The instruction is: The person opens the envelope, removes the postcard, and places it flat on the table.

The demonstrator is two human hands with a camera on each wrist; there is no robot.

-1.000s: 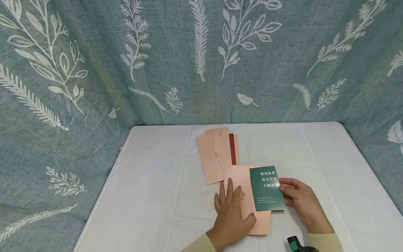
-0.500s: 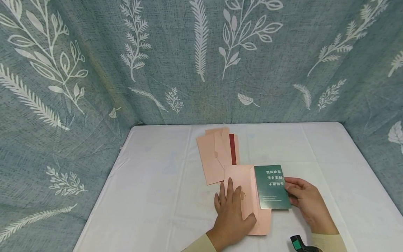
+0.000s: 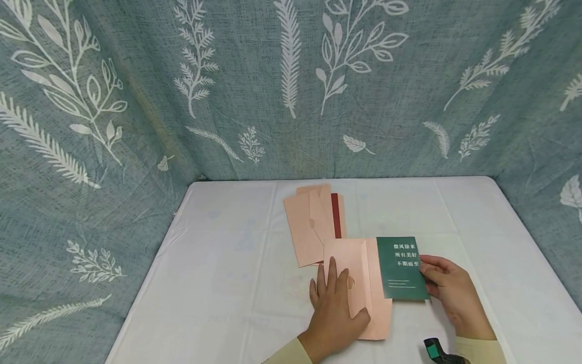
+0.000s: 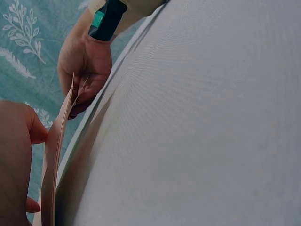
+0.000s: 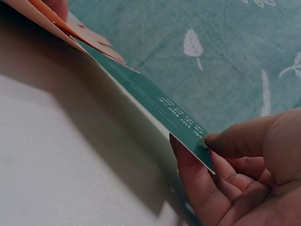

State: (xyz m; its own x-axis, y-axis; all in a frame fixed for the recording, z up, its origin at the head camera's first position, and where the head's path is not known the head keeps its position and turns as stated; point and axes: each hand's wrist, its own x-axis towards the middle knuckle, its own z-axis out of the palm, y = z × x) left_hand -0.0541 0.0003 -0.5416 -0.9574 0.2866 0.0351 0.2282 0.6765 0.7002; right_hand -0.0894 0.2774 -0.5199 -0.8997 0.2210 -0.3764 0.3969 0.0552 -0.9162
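Note:
A pink envelope (image 3: 382, 318) lies near the front of the table, with a small round gold mark on it. My left hand (image 3: 334, 313) rests on its left part, fingers spread. In the left wrist view the thumb (image 4: 40, 129) touches the envelope (image 4: 54, 150), seen nearly edge-on. My right hand (image 3: 452, 293) pinches the right edge of a green card (image 3: 402, 275) printed with white Chinese writing. The card's left part overlaps the envelope's right edge in the head view. In the right wrist view, thumb and fingers grip one end of the card (image 5: 155, 106).
Behind the envelope lie several more pink envelopes (image 3: 300, 222), overlapping, with a dark red strip (image 3: 336, 215) showing among them. A white cloth covers the table (image 3: 218, 283). Blue-green leaf-patterned curtains (image 3: 254, 76) hang around it. A black and green device (image 3: 438, 351) sits at my right wrist.
My right hand has moved right with the green card, which uncovers more of the pink envelope's right part. My left hand stays in place on the envelope.

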